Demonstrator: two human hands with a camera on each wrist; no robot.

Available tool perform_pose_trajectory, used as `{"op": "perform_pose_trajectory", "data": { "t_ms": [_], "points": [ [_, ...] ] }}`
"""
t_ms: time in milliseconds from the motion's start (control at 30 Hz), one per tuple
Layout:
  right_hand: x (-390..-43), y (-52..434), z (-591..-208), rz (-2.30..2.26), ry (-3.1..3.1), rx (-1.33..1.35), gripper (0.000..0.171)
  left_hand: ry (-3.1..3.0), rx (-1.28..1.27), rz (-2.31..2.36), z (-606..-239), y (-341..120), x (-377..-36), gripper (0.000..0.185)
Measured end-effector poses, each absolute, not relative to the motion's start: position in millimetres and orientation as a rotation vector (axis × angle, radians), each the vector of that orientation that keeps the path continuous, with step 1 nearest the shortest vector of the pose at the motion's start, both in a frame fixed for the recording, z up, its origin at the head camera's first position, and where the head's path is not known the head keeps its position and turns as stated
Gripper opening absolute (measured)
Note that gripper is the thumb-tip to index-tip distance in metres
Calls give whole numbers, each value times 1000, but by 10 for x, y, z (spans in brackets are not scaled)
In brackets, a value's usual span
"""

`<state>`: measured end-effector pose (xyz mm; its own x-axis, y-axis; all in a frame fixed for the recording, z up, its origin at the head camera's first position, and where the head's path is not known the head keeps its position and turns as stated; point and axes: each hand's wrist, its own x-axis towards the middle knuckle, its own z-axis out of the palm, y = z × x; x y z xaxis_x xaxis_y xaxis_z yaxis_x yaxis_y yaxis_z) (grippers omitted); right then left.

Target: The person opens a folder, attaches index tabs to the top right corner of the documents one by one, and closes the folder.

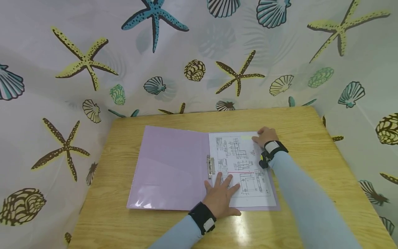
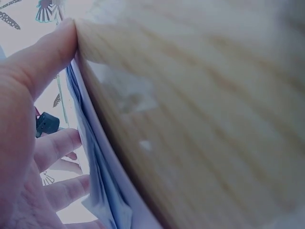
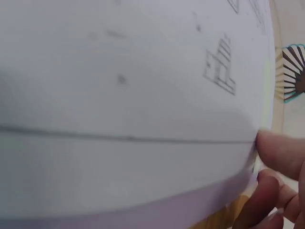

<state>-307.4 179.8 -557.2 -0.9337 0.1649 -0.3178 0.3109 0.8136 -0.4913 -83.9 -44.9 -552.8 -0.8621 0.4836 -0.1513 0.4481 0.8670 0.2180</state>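
left hand (image 1: 221, 195): flat, palm down, fingers spread and straight | right hand (image 1: 265, 136): forward, fingers curled at tips, thumb side down | both forearms sleeved, wrist bands on

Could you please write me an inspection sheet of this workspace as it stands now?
Surface: wooden table, light glare at the near edge.
Job's things: purple folder lying open; printed drawing sheet on its right half, beside the metal clip.
Clutter: nothing seen.
Hands: left hand flat on the sheet's lower left; right hand at the sheet's top right corner, fingers at the paper's edge.
Cables: nothing seen.
Surroundings: curtain printed with starfish and shells behind and beside the table.
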Motion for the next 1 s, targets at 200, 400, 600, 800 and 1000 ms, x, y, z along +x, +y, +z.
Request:
{"op": "perform_pose_trajectory", "data": {
  "t_ms": [200, 400, 600, 800, 1000],
  "points": [
    [-3095, 1970, -5502, -909, 2698, 364, 35, 2835, 725, 248, -5536, -447, -847, 95],
    [-3047, 2012, -5373, -960, 2847, 273, 34, 2839, 728, 262, -5540, -444, -847, 96],
    [-2914, 1810, -5417, -808, 3008, -80, 26, 2844, 735, 264, -5554, -440, -850, 96],
    [-2703, 1563, -5443, -482, 3012, -355, 38, 2833, 729, 241, -5538, -440, -858, 95],
    [-2626, 1439, -5478, -339, 2951, -362, 49, 2827, 719, 241, -5543, -443, -850, 94]
  ]
}}
